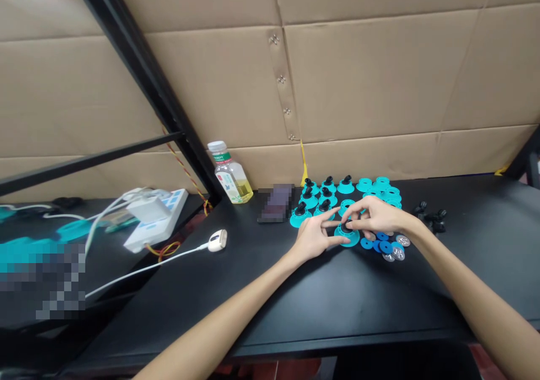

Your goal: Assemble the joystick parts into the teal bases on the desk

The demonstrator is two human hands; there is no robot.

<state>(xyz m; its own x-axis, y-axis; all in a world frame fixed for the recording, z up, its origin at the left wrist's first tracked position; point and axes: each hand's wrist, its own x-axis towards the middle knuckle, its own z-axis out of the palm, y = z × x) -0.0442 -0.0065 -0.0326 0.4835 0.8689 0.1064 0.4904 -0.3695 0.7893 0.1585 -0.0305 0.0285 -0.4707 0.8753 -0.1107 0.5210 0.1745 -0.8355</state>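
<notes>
Two hands in the head view, both at lower centre of the frame, and I see them working over a black table [337,295]. Right hand [373,216] is clenched in a pinch on a black knob [346,228], which sits on a teal disc [347,237]. Left hand [310,239] comes in from lower left, fingers right beside that knob; can't tell if it grips. Just behind: more teal discs with knobs [346,187], bare teal discs [377,188] toward the right. Blue discs [379,245] and silver discs [399,250] lie just right of the hands, loose black knobs [430,218] further right. Blurred phone [276,203] and plastic bottle [230,175] stand left of the group. Power strip [158,222] and white cable [139,270] at left, cardboard wall [379,76] across the top.
</notes>
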